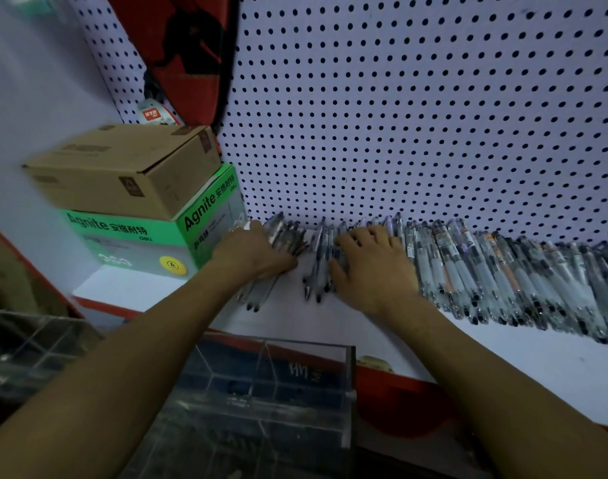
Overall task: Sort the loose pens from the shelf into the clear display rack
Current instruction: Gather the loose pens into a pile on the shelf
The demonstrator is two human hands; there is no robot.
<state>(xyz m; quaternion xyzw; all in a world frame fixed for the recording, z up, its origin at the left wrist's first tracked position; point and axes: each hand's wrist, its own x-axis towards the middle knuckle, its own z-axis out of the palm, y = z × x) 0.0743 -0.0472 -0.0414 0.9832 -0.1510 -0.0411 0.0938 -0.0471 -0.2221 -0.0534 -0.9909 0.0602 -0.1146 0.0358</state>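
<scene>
- Shelf [382,340]: white top, red front edge, runs L to R across view. Bare white strip shows along its front, nearer the person than the pens.
- Back wall: white pegboard [416,115] w/ dark round holes, rising straight from rear of shelf.
- Pens [485,271]: long row lying side by side on shelf, clip ends toward pegboard, dark tips toward front. Row dense on R side, thinner and uneven at centre; mostly clear barrels, a few w/ orange.
- Left hand [257,252]: palm down on a small bunch of pens at L end of row, fingers bent over them, thumb side toward centre. Grip vs. plain press: cannot tell.
- Right hand [375,262]: palm down, fingers spread and lightly bent, resting on pens near centre. Nothing seen closed in it.
- Few pens lie in the gap between the two hands, untouched.
- Rack [271,385]: clear, w/ dividers, sits below shelf's front edge, close to the person. Contents not readable; blurred.
- L end of shelf: green box [136,240] marked "Agnite", just beside left hand; brown carton [123,167] stacked on top, flaps shut.
- Above the boxes: red and black item [188,57] hangs against pegboard; kind unclear.
- Far L, lower: second clear container [26,347], blurred.
- Lighting dim, bluish.
</scene>
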